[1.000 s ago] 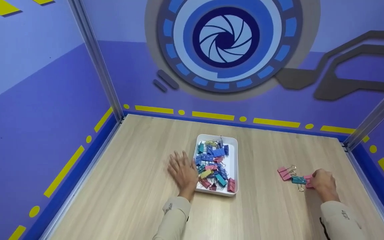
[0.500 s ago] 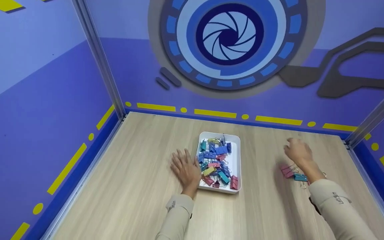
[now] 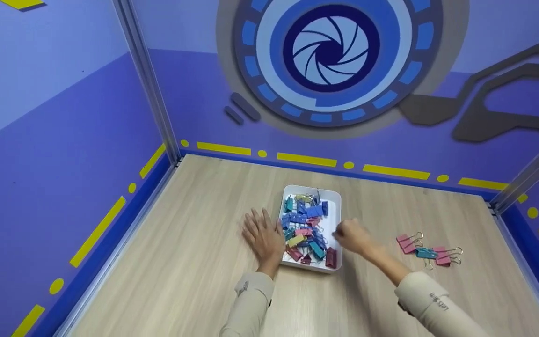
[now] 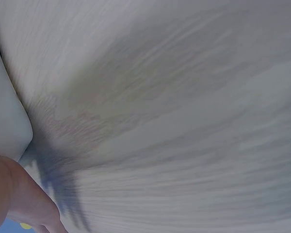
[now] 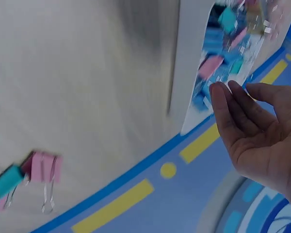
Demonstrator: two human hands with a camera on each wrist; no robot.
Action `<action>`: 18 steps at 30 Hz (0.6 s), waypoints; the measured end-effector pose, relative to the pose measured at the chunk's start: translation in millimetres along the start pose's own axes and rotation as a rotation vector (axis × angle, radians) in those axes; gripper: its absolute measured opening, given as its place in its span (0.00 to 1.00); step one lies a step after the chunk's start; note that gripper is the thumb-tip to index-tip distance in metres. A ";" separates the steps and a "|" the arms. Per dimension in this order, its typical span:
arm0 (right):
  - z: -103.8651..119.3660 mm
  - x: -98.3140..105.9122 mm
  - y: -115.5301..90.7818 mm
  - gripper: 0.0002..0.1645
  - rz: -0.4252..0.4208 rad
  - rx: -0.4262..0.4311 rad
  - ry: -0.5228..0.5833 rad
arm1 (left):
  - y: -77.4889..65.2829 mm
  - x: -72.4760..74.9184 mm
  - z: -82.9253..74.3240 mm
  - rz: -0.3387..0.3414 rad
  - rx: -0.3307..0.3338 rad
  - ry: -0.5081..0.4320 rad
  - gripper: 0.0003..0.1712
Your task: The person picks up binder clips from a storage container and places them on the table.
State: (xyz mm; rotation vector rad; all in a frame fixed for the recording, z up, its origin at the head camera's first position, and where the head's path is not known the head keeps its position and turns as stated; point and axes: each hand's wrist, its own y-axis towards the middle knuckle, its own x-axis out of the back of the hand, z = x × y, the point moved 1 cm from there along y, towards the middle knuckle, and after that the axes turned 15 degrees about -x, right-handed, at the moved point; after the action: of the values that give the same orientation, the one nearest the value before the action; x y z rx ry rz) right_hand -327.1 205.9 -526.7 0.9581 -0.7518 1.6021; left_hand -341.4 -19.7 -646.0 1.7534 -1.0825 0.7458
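A white tray [image 3: 336, 206] stands mid-table with several binder clips in it: blue, teal, pink, red and yellow. My left hand [image 3: 265, 238] lies with fingers spread on the tabletop, its thumb side at the tray's left wall. In the left wrist view only part of that hand [image 4: 31, 199] shows, at the lower left corner. At the tray's right rim is my right hand [image 3: 353, 238]. The right wrist view shows this hand [image 5: 257, 121] with loosely bent fingers and nothing between them.
To the right on the wooden table [image 3: 194, 224] lie a pink binder clip [image 3: 407, 243], a teal binder clip [image 3: 426, 253] and another pink binder clip [image 3: 443, 255] in a row. Blue printed walls [image 3: 190, 103] enclose the left, back and right sides.
My right hand has let go of the pink binder clip at the right end of the row, lifted away and swung left to the tray. The left hand has stayed beside the tray.
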 end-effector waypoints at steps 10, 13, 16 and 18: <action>24.4 -43.7 -10.3 0.09 0.054 -0.193 -0.093 | 0.1 -0.4 0.1 0.006 -0.001 0.010 0.36; 27.2 -49.7 -10.1 0.10 0.040 -0.203 -0.133 | -0.4 -0.9 0.1 0.017 -0.002 0.016 0.36; 27.3 -54.9 -10.2 0.09 0.019 -0.212 -0.163 | -1.8 -0.7 0.0 0.029 0.006 0.024 0.36; 25.9 -58.3 -8.7 0.07 -0.010 -0.231 -0.177 | -1.9 0.0 -0.2 0.025 0.009 0.024 0.36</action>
State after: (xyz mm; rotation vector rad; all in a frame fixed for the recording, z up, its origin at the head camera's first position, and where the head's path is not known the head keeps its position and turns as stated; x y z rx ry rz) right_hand -307.3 158.6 -565.5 0.9402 -1.0288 1.3987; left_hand -339.7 -19.1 -646.7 1.7372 -1.0886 0.7867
